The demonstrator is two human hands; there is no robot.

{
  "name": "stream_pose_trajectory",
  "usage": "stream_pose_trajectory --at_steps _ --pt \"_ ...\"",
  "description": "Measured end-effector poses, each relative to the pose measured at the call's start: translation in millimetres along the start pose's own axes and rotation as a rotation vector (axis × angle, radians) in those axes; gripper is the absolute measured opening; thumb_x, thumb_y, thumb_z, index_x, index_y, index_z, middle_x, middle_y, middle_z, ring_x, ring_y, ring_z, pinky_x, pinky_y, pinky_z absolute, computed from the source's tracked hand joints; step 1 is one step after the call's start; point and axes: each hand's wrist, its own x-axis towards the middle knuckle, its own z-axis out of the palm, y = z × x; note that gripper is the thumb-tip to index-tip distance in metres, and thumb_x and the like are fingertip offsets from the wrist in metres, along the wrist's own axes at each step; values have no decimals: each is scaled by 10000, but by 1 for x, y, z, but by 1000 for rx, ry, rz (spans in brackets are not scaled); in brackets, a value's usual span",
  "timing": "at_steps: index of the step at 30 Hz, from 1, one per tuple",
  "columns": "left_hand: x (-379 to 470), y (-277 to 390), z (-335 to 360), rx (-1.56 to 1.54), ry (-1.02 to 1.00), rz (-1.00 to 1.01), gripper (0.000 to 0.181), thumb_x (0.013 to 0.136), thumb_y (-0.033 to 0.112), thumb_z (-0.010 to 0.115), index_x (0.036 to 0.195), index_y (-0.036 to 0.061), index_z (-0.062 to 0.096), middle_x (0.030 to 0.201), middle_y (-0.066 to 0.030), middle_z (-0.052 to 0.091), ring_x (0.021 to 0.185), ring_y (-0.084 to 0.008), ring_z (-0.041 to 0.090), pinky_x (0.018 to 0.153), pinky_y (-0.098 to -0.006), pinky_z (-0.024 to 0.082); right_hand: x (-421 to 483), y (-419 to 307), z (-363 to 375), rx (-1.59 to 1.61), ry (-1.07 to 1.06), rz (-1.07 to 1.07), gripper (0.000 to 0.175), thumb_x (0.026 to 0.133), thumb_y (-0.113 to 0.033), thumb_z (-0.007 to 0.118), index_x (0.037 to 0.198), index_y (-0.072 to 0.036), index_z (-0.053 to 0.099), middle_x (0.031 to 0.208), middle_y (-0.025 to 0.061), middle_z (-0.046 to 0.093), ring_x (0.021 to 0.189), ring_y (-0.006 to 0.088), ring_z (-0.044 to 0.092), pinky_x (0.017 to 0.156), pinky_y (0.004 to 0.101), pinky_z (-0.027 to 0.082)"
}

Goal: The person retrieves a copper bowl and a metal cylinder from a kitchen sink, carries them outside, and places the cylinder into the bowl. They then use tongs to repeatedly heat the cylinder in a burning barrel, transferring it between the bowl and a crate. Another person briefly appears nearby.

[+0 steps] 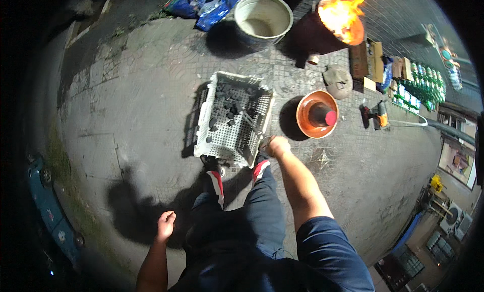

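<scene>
My right hand [278, 146] grips metal tongs [251, 122] over the near right corner of a white perforated plastic crate [236, 146]. The tongs slant into the crate, with their far ends near black lumps of charcoal [230, 108]. Whether they pinch a lump is too small to tell. Most of the charcoal lies towards the crate's far end. Right of the crate stands a copper hot pot [302, 112] with a dark central chimney [319, 114], its top showing red. My left hand [165, 226] hangs low at my left side, holding nothing, fingers loosely curled.
Flames rise from a dark metal barrel [314, 31] at the far right. Beside it are a large pail [263, 37] and blue plastic sacks [217, 6]. A cordless drill [381, 116], a dusty cloth-like item [337, 82], cardboard boxes [376, 61] and green bottles [425, 84] are on the right.
</scene>
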Motion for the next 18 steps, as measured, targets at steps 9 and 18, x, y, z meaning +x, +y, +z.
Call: stream_pose_trajectory --at_steps 9,18 --pt "17 118 40 137 -218 159 303 856 245 568 1101 74 521 1006 -6 575 895 -124 531 677 -307 460 -233 94 19 1256 -34 -44 576 832 -123 572 1340 -20 319 1263 135 480 1106 171 487 944 274 365" --pt "-13 248 123 445 -222 374 269 837 239 594 1047 72 572 881 -5 581 763 -115 527 635 -275 460 -288 182 11 2319 -58 322 465 821 -206 615 1245 -148 433 639 -41 453 433 29 328 347 170 260"
